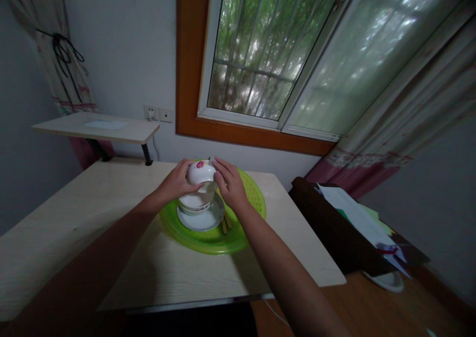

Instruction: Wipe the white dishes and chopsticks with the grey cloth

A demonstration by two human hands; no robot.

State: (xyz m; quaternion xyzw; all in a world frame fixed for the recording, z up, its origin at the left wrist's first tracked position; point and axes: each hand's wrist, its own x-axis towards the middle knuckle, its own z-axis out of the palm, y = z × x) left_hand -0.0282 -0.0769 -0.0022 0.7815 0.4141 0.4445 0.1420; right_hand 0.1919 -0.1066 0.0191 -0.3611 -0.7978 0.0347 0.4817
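My left hand (181, 181) and my right hand (230, 186) grip a white bowl (201, 172) with a pink flower on its side, one from each side. The bowl is tilted, held just above another white bowl (195, 201). That lower bowl stands on a white plate (201, 221), perhaps with more dishes stacked between them. Beneath the dishes lies a round green tray (219, 248). Wooden chopsticks (225, 224) rest on the tray to the right of the plate, partly hidden by my right hand and wrist. A small grey shape at the held bowl's top edge is unclear.
The tray sits on a pale wooden table (178, 272). A raised shelf (122, 134) on black legs stands at the back left. Behind are a wall socket (150, 112) and a barred window (260, 54). Papers (353, 213) lie on a dark brown surface at right.
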